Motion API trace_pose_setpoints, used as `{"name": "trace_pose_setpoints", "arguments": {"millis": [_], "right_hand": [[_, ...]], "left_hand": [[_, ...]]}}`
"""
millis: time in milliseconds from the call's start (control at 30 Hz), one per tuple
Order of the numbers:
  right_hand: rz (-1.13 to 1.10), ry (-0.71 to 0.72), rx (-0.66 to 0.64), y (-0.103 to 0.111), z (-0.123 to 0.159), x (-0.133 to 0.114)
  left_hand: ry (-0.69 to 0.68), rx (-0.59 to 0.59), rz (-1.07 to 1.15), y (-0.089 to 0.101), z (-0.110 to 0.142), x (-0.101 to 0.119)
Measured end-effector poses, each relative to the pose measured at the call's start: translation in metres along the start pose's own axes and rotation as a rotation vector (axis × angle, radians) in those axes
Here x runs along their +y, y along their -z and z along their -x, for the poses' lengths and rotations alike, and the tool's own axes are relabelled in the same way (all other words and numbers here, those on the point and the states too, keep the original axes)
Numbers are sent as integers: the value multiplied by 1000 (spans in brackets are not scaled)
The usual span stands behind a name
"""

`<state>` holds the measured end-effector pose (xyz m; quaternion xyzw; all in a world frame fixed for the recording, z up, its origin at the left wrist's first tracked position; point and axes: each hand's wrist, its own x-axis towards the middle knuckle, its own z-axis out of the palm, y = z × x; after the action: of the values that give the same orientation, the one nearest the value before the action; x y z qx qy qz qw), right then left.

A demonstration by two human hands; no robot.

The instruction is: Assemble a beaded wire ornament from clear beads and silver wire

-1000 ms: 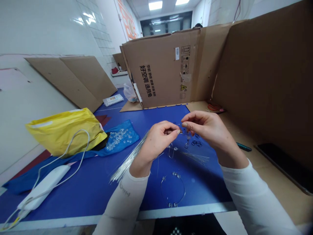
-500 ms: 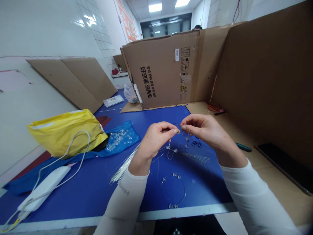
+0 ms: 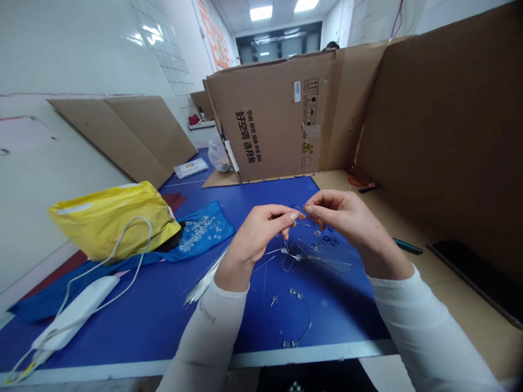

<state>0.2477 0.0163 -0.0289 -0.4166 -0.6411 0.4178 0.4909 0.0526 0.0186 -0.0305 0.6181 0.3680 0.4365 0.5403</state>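
Over the blue table, my left hand (image 3: 263, 231) pinches a thin wire between thumb and fingertips. My right hand (image 3: 343, 220) is closed in a pinch close beside it, on another part of what looks like the same beaded wire (image 3: 291, 254). Clear beads (image 3: 317, 233) hang on the wire below my fingers; the exact spot at the fingertips is too small to make out. Nearer me lies a wire ring with clear beads (image 3: 309, 321). Bundles of straight wires (image 3: 206, 283) lie under my left wrist and below my right hand.
Small black rings (image 3: 330, 240) lie behind my right hand. Loose clear beads (image 3: 200, 231) rest on a blue cloth (image 3: 224, 218) beside a yellow bag (image 3: 114, 218). A white power strip (image 3: 77, 316), a teal pen-like tool (image 3: 407, 246), a dark phone-like slab (image 3: 474, 280) and cardboard walls (image 3: 278, 120) surround the work.
Both hands stay close together in a pinch, with small finger movements. The beaded wire hanging under them has shifted and swung slightly; the beads below my right hand show more clearly.
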Motion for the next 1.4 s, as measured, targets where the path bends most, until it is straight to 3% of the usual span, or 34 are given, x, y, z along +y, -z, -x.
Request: {"name": "trace_pose_setpoints", "arguments": {"millis": [300,467,667,900,1000,1133,1267,1400], "right_hand": [[50,30,184,-3,3,-3],[202,137,333,-6,3,1],[307,242,292,-8,1,7],[396,483,607,-9,6,6],[367,480,563,-12,11,2],[337,356,458,-18,15,-3],[402,272,460,-22,13,-1],[448,278,471,-21,11,3]], "left_hand": [[4,30,23,-1,0,1],[-20,67,68,-5,1,2],[-38,80,98,-7,3,1],[-28,79,77,-9,2,0],[-27,85,73,-9,1,-2],[-52,110,37,-11,0,-5],[-129,171,-38,-16,1,-7],[-190,218,-85,-18,0,-11]]}}
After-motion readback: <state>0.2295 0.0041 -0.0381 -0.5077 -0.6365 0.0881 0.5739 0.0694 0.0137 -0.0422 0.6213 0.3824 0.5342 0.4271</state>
